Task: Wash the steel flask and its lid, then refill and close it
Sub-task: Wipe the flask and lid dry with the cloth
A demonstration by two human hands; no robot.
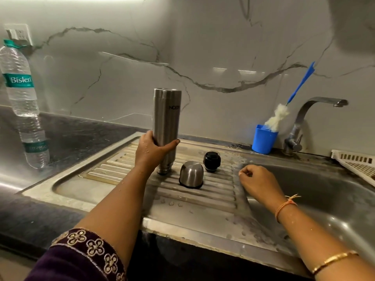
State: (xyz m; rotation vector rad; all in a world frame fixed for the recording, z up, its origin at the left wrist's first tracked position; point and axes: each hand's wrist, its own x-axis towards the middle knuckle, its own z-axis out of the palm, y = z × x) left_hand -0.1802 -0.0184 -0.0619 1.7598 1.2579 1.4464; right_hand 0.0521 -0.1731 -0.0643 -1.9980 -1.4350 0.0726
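Observation:
The steel flask (166, 118) stands upside down, mouth on the ribbed drainboard (125, 167). My left hand (151, 151) grips its lower part, thumb on the right side. Just right of it the steel cup lid (191, 175) sits mouth down. Behind that lid stands the black stopper (211, 160). My right hand (257, 179) rests loosely curled on the ridge between drainboard and sink basin (324, 199), holding nothing. Water drops cover both arms.
A plastic water bottle (19, 82) stands on the dark counter (77, 134) at the far left. A blue cup (263, 139) holding a bottle brush (278, 118) sits by the tap (310, 118). A white basket (359, 162) lies at the right edge.

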